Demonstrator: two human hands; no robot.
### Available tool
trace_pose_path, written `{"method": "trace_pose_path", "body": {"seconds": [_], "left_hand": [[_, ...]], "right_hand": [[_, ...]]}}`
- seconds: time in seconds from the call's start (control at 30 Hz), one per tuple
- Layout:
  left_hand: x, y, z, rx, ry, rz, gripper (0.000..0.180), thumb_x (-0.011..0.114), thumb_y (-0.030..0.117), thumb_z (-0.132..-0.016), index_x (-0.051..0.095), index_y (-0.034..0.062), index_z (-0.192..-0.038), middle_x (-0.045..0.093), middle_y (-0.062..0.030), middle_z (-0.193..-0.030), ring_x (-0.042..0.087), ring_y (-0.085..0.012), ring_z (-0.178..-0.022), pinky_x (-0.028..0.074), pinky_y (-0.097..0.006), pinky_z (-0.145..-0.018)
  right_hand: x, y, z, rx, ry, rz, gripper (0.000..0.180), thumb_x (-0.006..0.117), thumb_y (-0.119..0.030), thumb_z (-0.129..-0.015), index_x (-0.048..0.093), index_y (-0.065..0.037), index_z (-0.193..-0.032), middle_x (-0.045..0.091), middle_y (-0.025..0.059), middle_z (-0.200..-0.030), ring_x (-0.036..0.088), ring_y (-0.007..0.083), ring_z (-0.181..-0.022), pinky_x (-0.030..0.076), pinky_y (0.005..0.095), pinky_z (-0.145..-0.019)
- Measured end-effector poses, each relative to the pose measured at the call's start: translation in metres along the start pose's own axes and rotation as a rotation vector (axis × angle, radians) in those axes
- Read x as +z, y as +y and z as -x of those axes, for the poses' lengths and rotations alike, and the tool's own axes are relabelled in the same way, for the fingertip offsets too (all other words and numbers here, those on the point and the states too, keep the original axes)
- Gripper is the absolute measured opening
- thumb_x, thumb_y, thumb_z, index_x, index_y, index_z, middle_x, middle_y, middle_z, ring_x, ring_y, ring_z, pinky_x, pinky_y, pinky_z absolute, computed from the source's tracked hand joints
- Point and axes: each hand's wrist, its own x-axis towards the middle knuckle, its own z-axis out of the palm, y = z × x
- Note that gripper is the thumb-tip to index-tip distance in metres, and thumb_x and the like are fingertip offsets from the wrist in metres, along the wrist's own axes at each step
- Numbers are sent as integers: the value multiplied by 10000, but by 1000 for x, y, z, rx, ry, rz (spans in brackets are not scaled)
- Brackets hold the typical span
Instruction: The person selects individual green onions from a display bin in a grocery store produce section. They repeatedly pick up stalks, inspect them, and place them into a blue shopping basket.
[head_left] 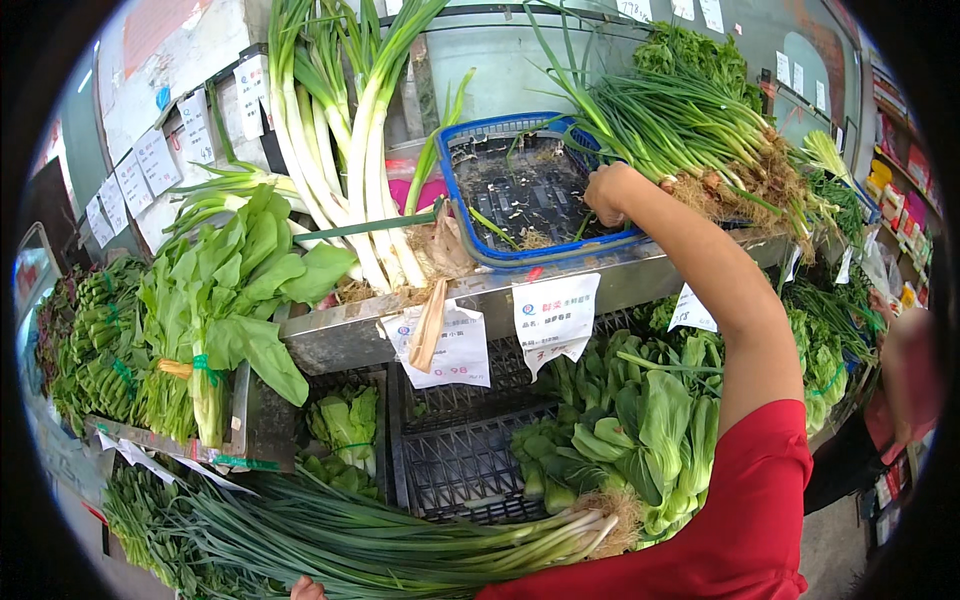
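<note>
My right hand (608, 193) reaches up to the right side of a blue-rimmed basket (455, 205), its fingers curled just inside the rim. What they hold, if anything, is hidden. In the basket's dark bottom lie bits of root, dirt and loose green stalks. At the lower edge only the fingertips of my left hand (308, 588) show, curled against a long bunch of green onions (400, 535). That bunch stretches across the front, its white root ends pointing right, and my red sleeve covers part of it.
Tall leeks (375, 190) stand left of the basket, beside leafy greens (215, 290). Rooted green onions (690, 140) are heaped at the right. Below the metal ledge (330, 335) are black crates (470, 470) and bok choy (650, 430). Part of another person (905, 370) appears far right.
</note>
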Motion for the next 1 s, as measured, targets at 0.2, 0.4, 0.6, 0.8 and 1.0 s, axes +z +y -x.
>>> {"method": "trace_pose_path", "body": {"seconds": [0.2, 0.4, 0.6, 0.8, 1.0], "left_hand": [[-7, -1, 11, -102, -34, 3, 458, 589, -1, -770, 455, -1, -1208, 421, -212, -1232, 440, -320, -1115, 341, -391, -925], [-9, -3, 8, -46, -52, -27, 452, 589, -8, -772, 459, 1, -1205, 418, -214, -1232, 443, -312, -1104, 353, -379, -907], [-11, -3, 11, -97, -40, 8, 428, 574, -6, -794, 455, -11, -1205, 415, -217, -1232, 450, -302, -1083, 364, -360, -882], [-12, -2, 6, -42, -51, -15, 426, 576, -4, -799, 454, -16, -1207, 410, -211, -1243, 454, -297, -1082, 381, -350, -866], [-19, 3, 12, -137, -56, -61, 430, 577, -21, -794, 459, -18, -1207, 407, -196, -1255, 452, -295, -1109, 380, -337, -876]], "right_hand": [[-3, -5, 4, 74, 11, 50, 347, 689, -179, -698, 680, -113, -1039, 616, 88, -1153, 587, 269, -1049, 450, 363, -829], [-9, 9, 13, 115, 196, -129, 313, 690, -116, -708, 675, -73, -1017, 631, 109, -1108, 620, 277, -999, 507, 380, -779], [-15, 64, 23, -145, 668, -595, 116, 702, -57, -655, 620, -30, -732, 611, 149, -674, 595, 298, -652, 460, 365, -601], [-43, 50, 23, -71, 988, -719, 118, 673, -110, -693, 660, -66, -802, 626, 157, -765, 603, 307, -739, 466, 391, -675], [-76, -27, 17, -165, 676, -756, 154, 621, -122, -718, 696, -102, -851, 654, 171, -877, 626, 312, -847, 491, 385, -766]]}}
